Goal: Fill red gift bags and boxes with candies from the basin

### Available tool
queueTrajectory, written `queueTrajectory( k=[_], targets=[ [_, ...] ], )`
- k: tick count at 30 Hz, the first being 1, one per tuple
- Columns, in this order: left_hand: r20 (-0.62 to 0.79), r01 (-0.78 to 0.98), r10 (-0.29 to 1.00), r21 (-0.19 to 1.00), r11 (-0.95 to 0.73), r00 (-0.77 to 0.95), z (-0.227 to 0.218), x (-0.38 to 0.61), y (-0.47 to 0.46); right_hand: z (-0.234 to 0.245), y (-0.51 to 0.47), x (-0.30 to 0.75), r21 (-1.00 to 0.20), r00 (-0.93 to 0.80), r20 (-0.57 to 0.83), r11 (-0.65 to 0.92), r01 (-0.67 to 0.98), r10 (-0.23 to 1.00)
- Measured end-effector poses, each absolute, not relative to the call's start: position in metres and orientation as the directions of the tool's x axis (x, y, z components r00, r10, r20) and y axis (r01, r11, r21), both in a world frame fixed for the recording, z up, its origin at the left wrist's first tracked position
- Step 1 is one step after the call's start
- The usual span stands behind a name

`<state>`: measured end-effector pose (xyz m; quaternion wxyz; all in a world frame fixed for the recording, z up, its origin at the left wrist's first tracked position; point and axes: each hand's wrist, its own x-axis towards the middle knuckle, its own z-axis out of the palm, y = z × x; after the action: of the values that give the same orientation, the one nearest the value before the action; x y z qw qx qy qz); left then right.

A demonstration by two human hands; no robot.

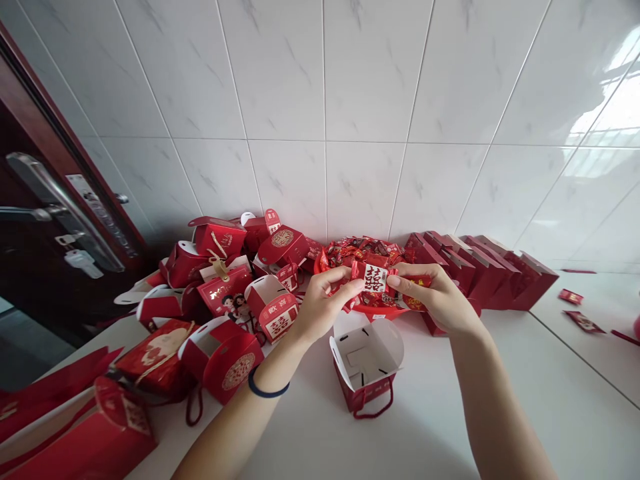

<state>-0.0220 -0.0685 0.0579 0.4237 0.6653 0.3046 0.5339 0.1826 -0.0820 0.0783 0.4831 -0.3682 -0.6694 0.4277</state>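
Observation:
Between my two hands is a small red-and-white wrapped candy [375, 278] with a double-happiness character on it. My left hand [324, 299] pinches its left end, thumb in front. At the right end, my right hand [443, 300] grips it between thumb and fingers; other red wrappers show around this hand, and I cannot tell whether any lie in it. Just behind the hands, a red basin [387, 313] is heaped with wrapped sweets [367, 248]. Below them stands an open red gift box [367, 395], white inside, with a cord handle hanging at its front.
Many red gift boxes [240, 357] crowd the left of the white table [310, 433]. A row of dark red boxes [493, 277] leans along the wall at right. Loose packets [584, 322] lie far right. A door with a metal handle [65, 207] stands at left.

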Motion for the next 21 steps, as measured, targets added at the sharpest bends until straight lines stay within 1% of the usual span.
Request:
queueTrajectory(
  k=[3,7,12,14,16,18,21],
  targets=[
    [0.467,-0.068,0.850,0.883,-0.465,0.246,0.060,-0.024,-0.069,0.082,-0.085,0.185,-0.918,-0.269,0.337,0.378,0.116,0.902],
    [0.477,0.003,0.833,0.867,-0.498,0.280,0.061,-0.027,-0.070,0.082,-0.086,0.185,-0.908,-0.269,0.354,0.398,0.130,0.896],
    [0.459,0.045,0.819,0.863,-0.503,0.344,0.061,-0.029,-0.070,0.081,-0.084,0.184,-0.910,-0.237,0.362,0.397,0.121,0.901],
    [0.440,0.093,0.809,0.855,-0.510,0.389,0.062,-0.032,-0.069,0.082,-0.085,0.184,-0.898,-0.223,0.376,0.413,0.152,0.899],
    [0.423,0.151,0.809,0.843,-0.517,0.408,0.064,-0.037,-0.068,0.085,-0.086,0.186,-0.875,-0.247,0.376,0.430,0.221,0.893],
    [0.415,0.208,0.832,0.835,-0.509,0.369,0.067,-0.043,-0.066,0.085,-0.085,0.188,-0.844,-0.327,0.337,0.438,0.310,0.883],
    [0.414,0.250,0.862,0.837,-0.487,0.292,0.069,-0.053,-0.061,0.080,-0.081,0.189,-0.783,-0.486,0.180,0.424,0.456,0.855]
  ],
)
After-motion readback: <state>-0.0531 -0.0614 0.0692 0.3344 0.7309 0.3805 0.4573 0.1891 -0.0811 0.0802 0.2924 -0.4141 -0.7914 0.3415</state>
